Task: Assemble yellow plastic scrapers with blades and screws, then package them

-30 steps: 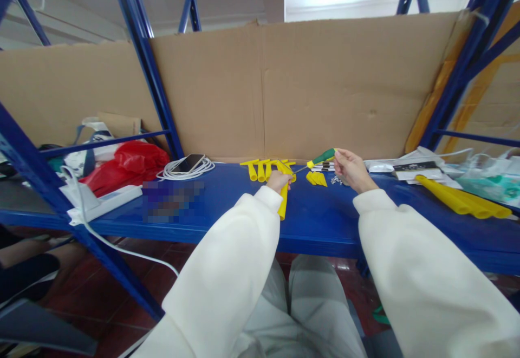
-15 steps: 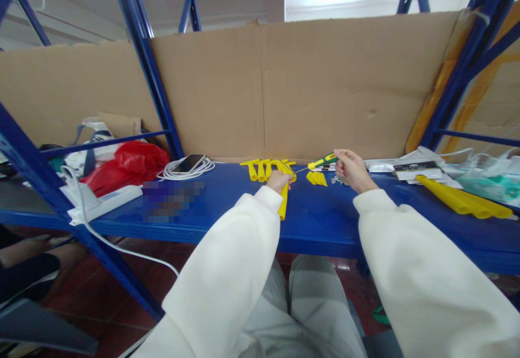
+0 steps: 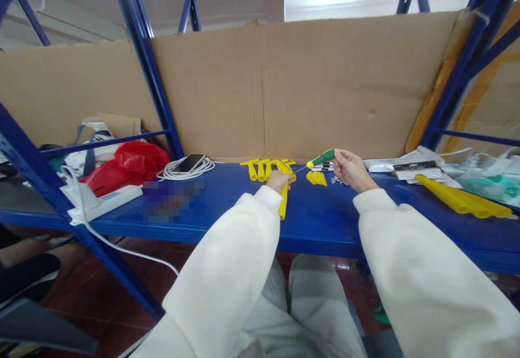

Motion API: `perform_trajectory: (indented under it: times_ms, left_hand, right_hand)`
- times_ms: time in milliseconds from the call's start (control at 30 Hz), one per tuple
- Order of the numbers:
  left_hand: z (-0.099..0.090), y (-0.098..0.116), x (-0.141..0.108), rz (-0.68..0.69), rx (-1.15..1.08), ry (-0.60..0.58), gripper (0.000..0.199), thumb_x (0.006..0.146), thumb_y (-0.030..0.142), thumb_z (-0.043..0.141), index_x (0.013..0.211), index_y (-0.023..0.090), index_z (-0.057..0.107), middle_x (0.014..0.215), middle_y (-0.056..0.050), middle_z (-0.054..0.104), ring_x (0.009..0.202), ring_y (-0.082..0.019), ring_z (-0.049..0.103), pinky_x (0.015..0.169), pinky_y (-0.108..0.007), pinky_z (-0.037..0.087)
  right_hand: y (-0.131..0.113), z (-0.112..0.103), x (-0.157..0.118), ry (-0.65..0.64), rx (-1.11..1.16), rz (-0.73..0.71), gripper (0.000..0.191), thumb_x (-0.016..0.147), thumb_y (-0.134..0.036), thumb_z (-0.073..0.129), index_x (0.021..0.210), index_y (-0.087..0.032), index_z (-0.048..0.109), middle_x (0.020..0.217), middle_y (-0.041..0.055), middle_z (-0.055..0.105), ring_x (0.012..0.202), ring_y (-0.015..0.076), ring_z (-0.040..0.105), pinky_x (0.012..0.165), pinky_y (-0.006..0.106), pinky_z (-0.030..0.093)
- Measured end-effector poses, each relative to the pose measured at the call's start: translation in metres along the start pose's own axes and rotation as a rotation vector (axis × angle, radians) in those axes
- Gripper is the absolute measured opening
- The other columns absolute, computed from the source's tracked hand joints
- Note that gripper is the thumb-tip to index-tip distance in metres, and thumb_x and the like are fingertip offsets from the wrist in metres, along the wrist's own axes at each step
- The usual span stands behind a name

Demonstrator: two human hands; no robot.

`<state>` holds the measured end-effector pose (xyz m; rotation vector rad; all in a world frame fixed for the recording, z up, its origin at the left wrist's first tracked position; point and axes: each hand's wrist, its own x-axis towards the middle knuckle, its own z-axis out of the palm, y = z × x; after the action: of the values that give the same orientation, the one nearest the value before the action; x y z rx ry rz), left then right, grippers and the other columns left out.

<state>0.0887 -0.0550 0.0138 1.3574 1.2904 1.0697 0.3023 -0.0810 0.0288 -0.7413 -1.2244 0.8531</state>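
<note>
My left hand [image 3: 279, 181] is closed on a yellow tubular piece [image 3: 283, 206], whose lower end points toward me. My right hand [image 3: 350, 169] grips the end of a green and yellow screwdriver [image 3: 322, 158]. The screwdriver's shaft slants down to the left, and its tip is at the yellow piece by my left fingers; the exact contact is too small to make out. Behind my left hand several yellow T-shaped pieces [image 3: 252, 170] stand in a row. Small yellow parts [image 3: 316, 178] and a scatter of tiny metal pieces [image 3: 337, 180] lie between my hands.
On the blue shelf [image 3: 320, 228], a phone [image 3: 189, 163] rests on a coiled white cable [image 3: 208, 166]. Left are a red bag [image 3: 134, 163] and a white power strip [image 3: 109, 202]. Long yellow tubes [image 3: 463, 198] and packets lie right. Cardboard [image 3: 317, 87] stands behind.
The screwdriver's handle has turned about its length, showing more green and less yellow. My right fingers have shifted slightly on it. My left hand stays in place.
</note>
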Motion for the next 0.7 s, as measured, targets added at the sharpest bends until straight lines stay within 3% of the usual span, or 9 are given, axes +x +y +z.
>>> perform_trajectory:
  times_ms: [200, 400, 533, 700]
  left_hand:
    - [0.0003, -0.0003, -0.0011, 0.002, -0.02, -0.005, 0.02, 0.073, 0.001, 0.066, 0.063, 0.014, 0.055, 0.046, 0.005, 0.047, 0.04, -0.008, 0.046, 0.043, -0.019, 0.038]
    - [0.0001, 0.0004, -0.0021, 0.002, -0.009, 0.003, 0.021, 0.074, 0.001, 0.064, 0.062, 0.014, 0.055, 0.045, 0.005, 0.047, 0.038, -0.007, 0.045, 0.043, -0.019, 0.039]
    - [0.0003, -0.0004, -0.0015, 0.006, -0.018, 0.007, 0.019, 0.073, 0.002, 0.066, 0.063, 0.014, 0.056, 0.044, 0.006, 0.047, 0.037, -0.007, 0.045, 0.041, -0.018, 0.038]
    - [0.0002, -0.0005, -0.0012, 0.009, -0.026, 0.002, 0.016, 0.072, 0.001, 0.066, 0.066, 0.014, 0.057, 0.043, 0.005, 0.047, 0.037, -0.007, 0.045, 0.04, -0.018, 0.038]
  right_hand:
    - [-0.0002, 0.0006, -0.0005, 0.079, -0.039, 0.021, 0.048, 0.064, -0.053, 0.086, 0.07, -0.021, 0.05, 0.047, -0.008, 0.045, 0.039, 0.0054, 0.039, 0.034, 0.016, 0.029]
    - [0.0013, -0.0003, -0.0004, 0.092, -0.068, 0.042, 0.05, 0.062, -0.056, 0.086, 0.071, -0.022, 0.051, 0.042, -0.009, 0.044, 0.036, 0.0052, 0.035, 0.032, 0.016, 0.026]
    - [0.0035, -0.0031, 0.0005, 0.062, -0.104, 0.03, 0.049, 0.063, -0.06, 0.084, 0.073, -0.022, 0.054, 0.042, -0.0088, 0.042, 0.034, 0.0058, 0.034, 0.031, 0.018, 0.022]
    - [0.0029, -0.0029, 0.0007, 0.012, -0.048, 0.009, 0.048, 0.061, -0.056, 0.086, 0.083, -0.021, 0.063, 0.049, -0.0066, 0.049, 0.04, 0.0065, 0.04, 0.035, 0.018, 0.028]
